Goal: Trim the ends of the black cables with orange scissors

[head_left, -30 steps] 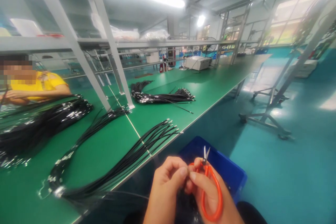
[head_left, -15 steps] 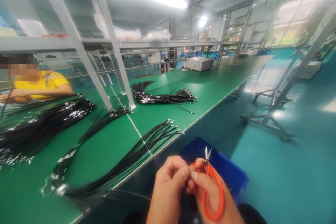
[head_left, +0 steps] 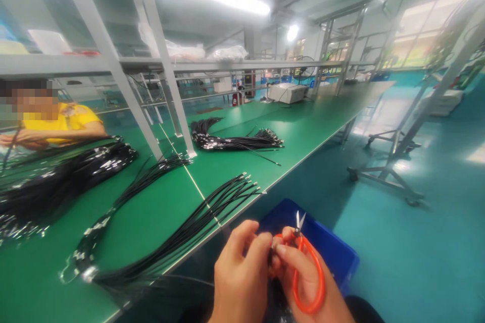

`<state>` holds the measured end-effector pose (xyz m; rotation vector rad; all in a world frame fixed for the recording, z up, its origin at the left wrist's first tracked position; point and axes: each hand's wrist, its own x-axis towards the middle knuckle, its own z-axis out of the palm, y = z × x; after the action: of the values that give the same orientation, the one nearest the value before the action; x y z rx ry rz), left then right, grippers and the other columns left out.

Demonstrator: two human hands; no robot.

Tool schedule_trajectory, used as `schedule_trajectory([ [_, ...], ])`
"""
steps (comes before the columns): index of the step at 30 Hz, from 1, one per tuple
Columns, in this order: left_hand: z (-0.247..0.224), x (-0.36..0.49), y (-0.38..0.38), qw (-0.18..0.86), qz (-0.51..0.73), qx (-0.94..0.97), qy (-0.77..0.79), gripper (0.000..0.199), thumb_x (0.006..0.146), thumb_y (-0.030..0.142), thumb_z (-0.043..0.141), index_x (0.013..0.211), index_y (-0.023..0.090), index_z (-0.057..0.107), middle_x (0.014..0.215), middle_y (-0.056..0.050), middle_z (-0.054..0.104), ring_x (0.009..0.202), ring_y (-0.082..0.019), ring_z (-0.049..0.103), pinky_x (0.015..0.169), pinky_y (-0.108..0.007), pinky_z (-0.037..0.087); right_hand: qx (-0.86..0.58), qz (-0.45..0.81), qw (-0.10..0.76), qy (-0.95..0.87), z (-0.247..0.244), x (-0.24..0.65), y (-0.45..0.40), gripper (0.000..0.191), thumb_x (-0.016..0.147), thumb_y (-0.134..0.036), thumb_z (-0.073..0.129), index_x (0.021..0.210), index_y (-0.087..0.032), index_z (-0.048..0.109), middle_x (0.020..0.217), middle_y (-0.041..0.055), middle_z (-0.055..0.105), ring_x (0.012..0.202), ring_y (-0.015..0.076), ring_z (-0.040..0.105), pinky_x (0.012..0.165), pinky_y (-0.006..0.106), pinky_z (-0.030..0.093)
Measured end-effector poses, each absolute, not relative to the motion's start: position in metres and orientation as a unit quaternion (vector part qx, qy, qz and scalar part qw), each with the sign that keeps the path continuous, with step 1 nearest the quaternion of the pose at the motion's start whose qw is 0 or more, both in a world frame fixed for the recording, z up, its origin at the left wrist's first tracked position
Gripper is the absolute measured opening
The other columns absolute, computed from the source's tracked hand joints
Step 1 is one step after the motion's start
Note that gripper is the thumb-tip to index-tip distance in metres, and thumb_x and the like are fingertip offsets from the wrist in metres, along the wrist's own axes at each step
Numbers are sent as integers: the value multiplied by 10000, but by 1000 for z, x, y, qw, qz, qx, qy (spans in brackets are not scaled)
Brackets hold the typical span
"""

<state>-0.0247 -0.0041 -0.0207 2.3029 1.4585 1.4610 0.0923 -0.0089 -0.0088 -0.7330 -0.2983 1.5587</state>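
Note:
Low in front of me, my right hand (head_left: 308,272) is closed round a pair of scissors (head_left: 320,282) with orange handles. The blades point up and stand slightly apart. My left hand (head_left: 242,267) is beside it, thumb and fingers bent together against the right fingertips. Something small and dark shows between the fingertips, too covered to name. A thin black cable runs from the table edge and passes out of sight behind my left hand. To the left, a bundle of black cables (head_left: 189,232) with pale metallic ends lies curved on the green table (head_left: 147,232).
A blue bin (head_left: 341,257) stands on the floor behind my hands. Further cable bundles lie at the table's middle (head_left: 235,141) and far left (head_left: 68,176). Metal shelf posts (head_left: 174,91) rise from the tabletop. Across the table sits a person in a yellow shirt (head_left: 64,121).
My left hand has shifted a little, its fingers now raised and more bent at the fingertips. The right hand with the scissors has barely moved.

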Motion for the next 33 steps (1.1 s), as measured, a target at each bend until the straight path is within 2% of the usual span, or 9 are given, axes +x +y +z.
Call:
schedule_trajectory([
  [4,-19,-27,-4,-2,469,730,496,178,828,139,553,784,229,700,1003,-89,648,789,-188,653,679,-249,528,-303,690,645,-129,-10,92,-9,214,567,-162,808,717,-203,662,671,-15,651,578,131,576,562,243,494],
  [6,-15,-27,-5,98,485,691,528,137,810,163,574,775,226,690,946,-81,667,797,-202,656,682,-250,517,-304,690,644,-129,-10,93,-10,189,605,-160,788,734,-206,658,679,-16,649,590,126,572,583,239,495],
  [10,-9,-25,-6,407,482,614,475,96,810,227,574,833,203,663,763,-42,691,692,-195,651,648,-254,510,-298,688,648,-137,-9,93,-12,170,625,-183,769,749,-209,656,662,-17,630,624,126,553,626,232,490],
  [12,-10,-23,-6,483,462,594,447,87,813,238,575,785,187,641,724,-35,689,679,-191,645,653,-257,506,-299,690,644,-143,-9,92,-13,148,636,-183,758,738,-207,653,636,-19,617,619,122,539,632,222,479],
  [19,-14,-19,-8,429,505,580,474,78,792,246,601,739,190,614,677,-7,651,603,-159,601,594,-235,470,-308,672,654,-159,-7,86,-14,131,659,-186,734,721,-200,620,582,-32,572,580,117,489,596,217,451],
  [24,-16,-21,-6,503,478,556,458,180,808,324,601,710,173,592,616,0,620,525,-121,536,493,-195,412,-332,679,635,-161,-10,88,-12,134,655,-208,721,718,-195,604,553,-39,551,533,112,479,546,216,435],
  [27,-16,-24,-5,544,473,511,468,263,766,406,641,694,158,590,564,29,540,450,-80,423,411,-166,333,-409,575,666,-243,-10,90,-13,134,664,-222,714,745,-211,607,659,-19,617,560,124,513,554,226,443],
  [30,-14,-25,-3,564,473,491,466,308,723,435,679,657,151,579,528,46,479,443,-71,385,393,-155,295,-466,414,696,-357,-7,90,-14,137,677,-194,701,782,-236,623,831,19,688,688,170,606,657,269,482],
  [33,-12,-26,-2,585,466,492,446,307,713,427,693,656,146,585,525,46,481,444,-67,372,402,-158,285,-483,278,674,-486,-8,91,-13,177,715,-123,661,805,-273,637,799,-1,695,682,182,637,663,283,489],
])
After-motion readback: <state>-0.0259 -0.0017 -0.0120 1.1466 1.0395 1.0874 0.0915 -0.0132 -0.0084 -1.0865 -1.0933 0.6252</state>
